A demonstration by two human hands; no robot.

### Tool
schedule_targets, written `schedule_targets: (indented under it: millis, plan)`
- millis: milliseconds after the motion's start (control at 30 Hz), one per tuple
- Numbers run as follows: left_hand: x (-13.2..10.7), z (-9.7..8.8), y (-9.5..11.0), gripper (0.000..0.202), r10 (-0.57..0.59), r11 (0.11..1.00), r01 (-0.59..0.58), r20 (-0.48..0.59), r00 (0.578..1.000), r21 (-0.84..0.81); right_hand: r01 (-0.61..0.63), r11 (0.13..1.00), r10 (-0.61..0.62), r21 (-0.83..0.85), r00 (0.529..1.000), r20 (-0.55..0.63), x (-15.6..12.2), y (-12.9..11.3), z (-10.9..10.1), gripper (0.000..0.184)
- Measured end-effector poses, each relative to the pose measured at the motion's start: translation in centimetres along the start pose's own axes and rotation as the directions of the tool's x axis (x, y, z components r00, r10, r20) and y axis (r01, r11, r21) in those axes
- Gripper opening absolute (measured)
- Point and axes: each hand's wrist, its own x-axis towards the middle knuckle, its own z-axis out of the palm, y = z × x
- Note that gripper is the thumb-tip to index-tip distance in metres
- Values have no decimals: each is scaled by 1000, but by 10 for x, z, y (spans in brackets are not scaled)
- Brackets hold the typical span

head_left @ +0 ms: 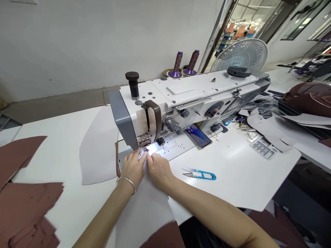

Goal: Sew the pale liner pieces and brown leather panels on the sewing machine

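Note:
Under the lit needle area of a sewing machine [144, 146], both hands are close together on a pale-backed material piece [144, 210] with a brown face. My left hand [132, 168], with a bangle at its wrist, grips the material with bent fingers just left of the presser foot. Beside it, my right hand [159, 168] has its fingers folded and thumb and forefinger pinching the material near the needle. The fingertips partly hide the seam. Another pale piece [97, 155] with a brown edge strip lies left of the machine bed.
Blue-handled thread snips [200, 174] lie right of my hands. A phone [198, 136] rests by the machine bed, with a calculator [263, 148] farther right. Brown cut pieces [31, 206] are stacked at left. Thread cones [178, 64] and a fan [240, 55] stand behind.

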Motion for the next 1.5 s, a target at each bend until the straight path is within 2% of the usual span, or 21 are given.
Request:
schedule_targets:
  millis: [333,933,1367,1500]
  plan:
    - [-3,1,-2,40,3,999,-4,-29,1000,-32,23,1000,-23,-3,1000,-9,1,1,3,20]
    - [-6,5,-3,43,30,999,-28,-61,998,39,61,998,-60,-1,998,0,2,5,3,18]
    - [-5,9,-5,40,73,997,-74,-144,987,-8,63,998,-63,7,998,-3,2,5,4,18]
    - [-5,9,-5,40,105,994,-102,-182,978,24,65,998,-65,11,998,10,2,5,3,19]
